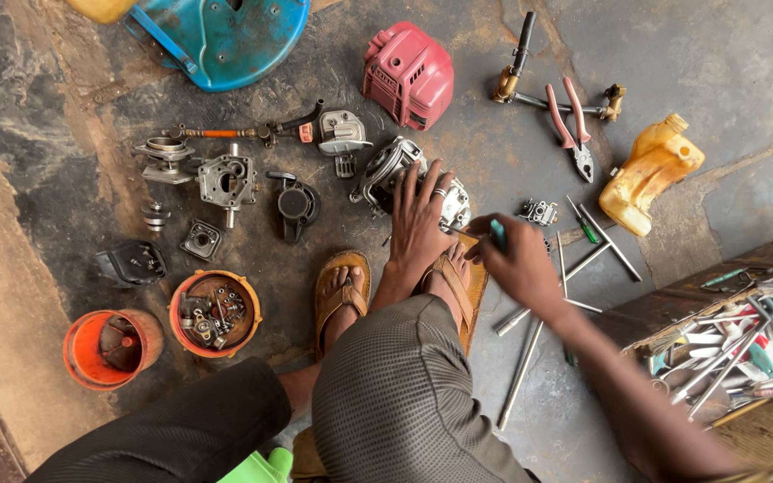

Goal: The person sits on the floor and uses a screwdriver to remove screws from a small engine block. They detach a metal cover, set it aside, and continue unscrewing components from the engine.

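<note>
we see our left hand [420, 219] lying flat with spread fingers on a grey metal engine block [402, 174] that sits on the stained concrete floor [512, 161], just in front of our feet in brown sandals [344, 295]; the hand presses on the block and does not close around it. our right hand [516, 264] is clenched around a screwdriver with a teal handle [497, 234], and its thin shaft points to the left, toward the side of the engine block near our left hand; we cannot tell if the tip touches the metal. a small carburetor [539, 212] lies just beside the right hand, and several long steel rods [530, 349] lie on the floor under the right forearm. further away at the top there is a red engine cover [409, 73], a pair of red-handled pliers [570, 125] and a yellow fuel tank [650, 170]. to the left of the block lie many small engine parts, among them a black round piece [295, 204] and a grey housing [225, 182]. near our left knee stand an orange bowl with screws and small parts [215, 313] and an orange cup [111, 349]. on the right edge a wooden toolbox [673, 309] is full of tools.
</note>
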